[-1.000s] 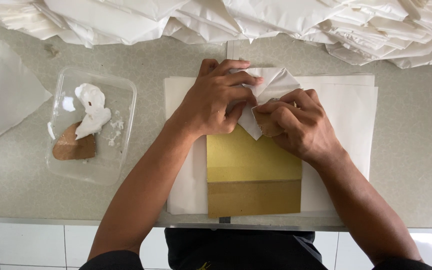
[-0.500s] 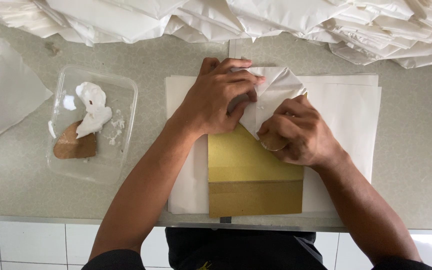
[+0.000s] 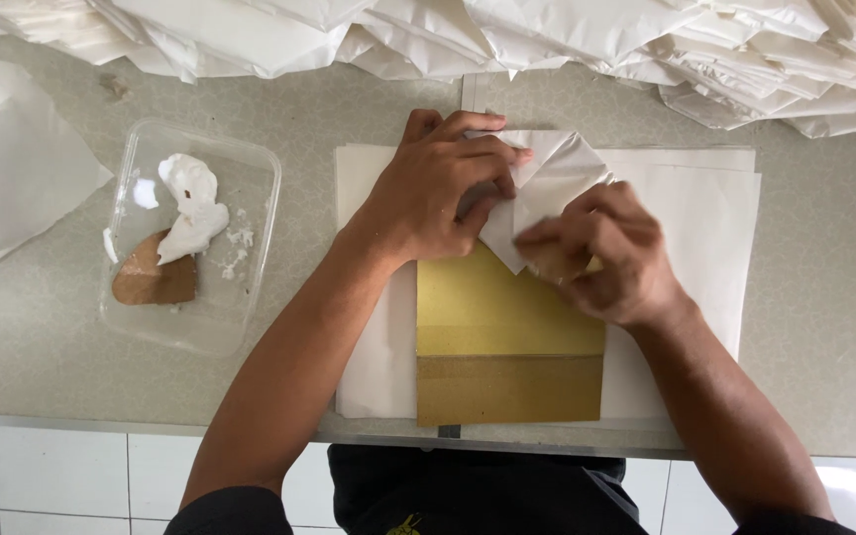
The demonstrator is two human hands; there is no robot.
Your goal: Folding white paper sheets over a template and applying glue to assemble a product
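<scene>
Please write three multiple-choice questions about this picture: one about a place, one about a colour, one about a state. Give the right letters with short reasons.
1. Where is the clear plastic tray?
A. beside the person's left arm
B. beside the right arm
C. on the paper stack

2. What colour is the card under the hands?
A. blue
B. gold
C. red

3. What is the state of the white paper between the hands?
A. rolled into a tube
B. lying flat
C. folded to a point

Answers: 1 A, it sits past the left arm, holding white paste. 2 B, the card shows gold. 3 C, left hand and right hand press its angled folds.
</scene>
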